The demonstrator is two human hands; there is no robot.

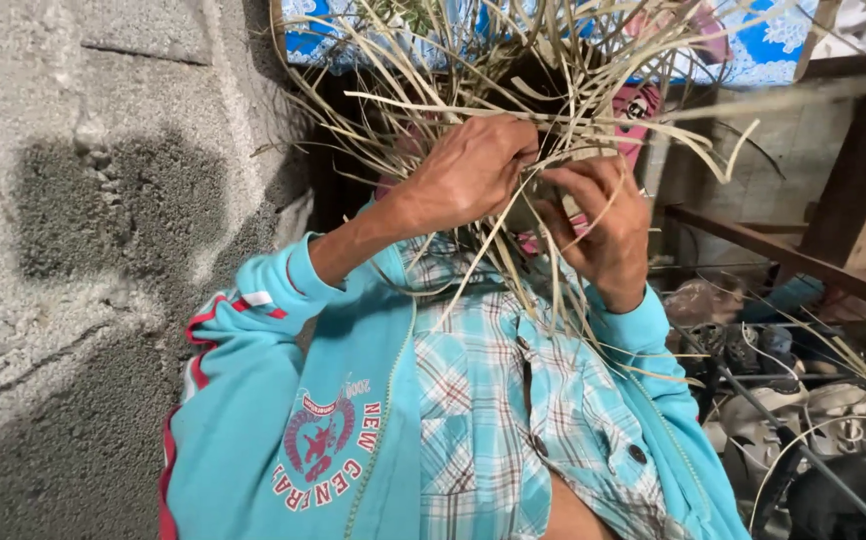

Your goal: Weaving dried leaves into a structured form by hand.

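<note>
Concrete wall (103, 250) behind strip-gripping hands (473, 170)

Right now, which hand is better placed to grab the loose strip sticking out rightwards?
Likely the right hand: it lies nearest that strip, while the left hand grips the middle of the bundle.

Dry matt straw strips (513, 90), rough concrete wall (103, 200), soft cloth jacket (283, 420)

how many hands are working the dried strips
2. The left hand grips the dried strips at centre; the right hand pinches them just beside it. No other hands show.
</note>
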